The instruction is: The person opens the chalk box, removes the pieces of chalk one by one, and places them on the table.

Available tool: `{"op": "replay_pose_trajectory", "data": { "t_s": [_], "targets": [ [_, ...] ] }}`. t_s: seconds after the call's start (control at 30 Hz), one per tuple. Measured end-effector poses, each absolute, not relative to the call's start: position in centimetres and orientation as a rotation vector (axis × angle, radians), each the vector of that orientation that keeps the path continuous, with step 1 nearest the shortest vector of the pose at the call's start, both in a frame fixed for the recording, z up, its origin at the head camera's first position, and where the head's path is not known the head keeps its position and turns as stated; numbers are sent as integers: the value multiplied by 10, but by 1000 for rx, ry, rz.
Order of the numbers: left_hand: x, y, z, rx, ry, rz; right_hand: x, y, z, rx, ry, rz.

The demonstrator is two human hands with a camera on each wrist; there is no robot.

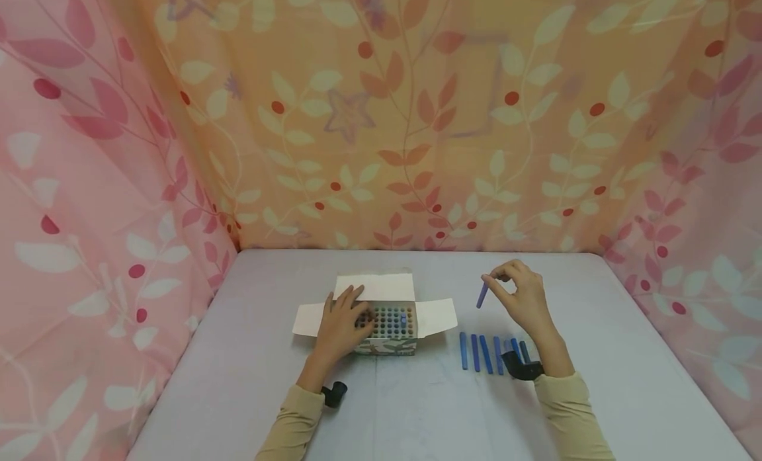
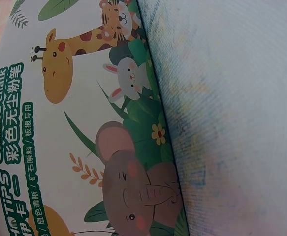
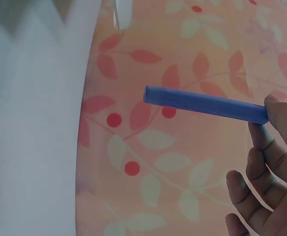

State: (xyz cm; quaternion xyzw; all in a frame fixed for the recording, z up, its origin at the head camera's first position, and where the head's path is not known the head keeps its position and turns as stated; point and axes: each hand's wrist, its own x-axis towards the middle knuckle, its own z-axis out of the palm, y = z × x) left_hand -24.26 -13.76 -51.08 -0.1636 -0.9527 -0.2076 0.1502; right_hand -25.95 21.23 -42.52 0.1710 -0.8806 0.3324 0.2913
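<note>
My right hand [image 1: 520,295] pinches a purple-blue chalk stick [image 1: 482,295] by its end between thumb and fingertips, raised over the table. In the right wrist view the chalk [image 3: 205,104] points out to the left from the fingertips. My left hand [image 1: 342,322] rests with spread fingers over the left side of an open chalk box [image 1: 385,346]. Holes fill the box's inside, and one blue chalk [image 1: 403,319] sticks up at the right. The printed box front [image 2: 84,147] reads "Colored chalk" in the left wrist view.
Several blue and purple chalks [image 1: 475,352] lie in a row right of the box, partly hidden by the right wrist's black camera [image 1: 522,367]. White box flaps [image 1: 436,316] spread outward. A pale table [image 1: 428,415] meets leaf-patterned curtains [image 1: 381,117] behind and at both sides.
</note>
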Motion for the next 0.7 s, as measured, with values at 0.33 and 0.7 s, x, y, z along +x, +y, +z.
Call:
{"op": "replay_pose_trajectory", "data": {
  "t_s": [0.33,0.7],
  "targets": [
    [-242,-138,-509,-479,-2749,-598,-258,234,-433,413,-2335,828],
    [-244,-139,-511,-468,-2766,-584,-251,255,-438,333,-2388,753]
  ]
}}
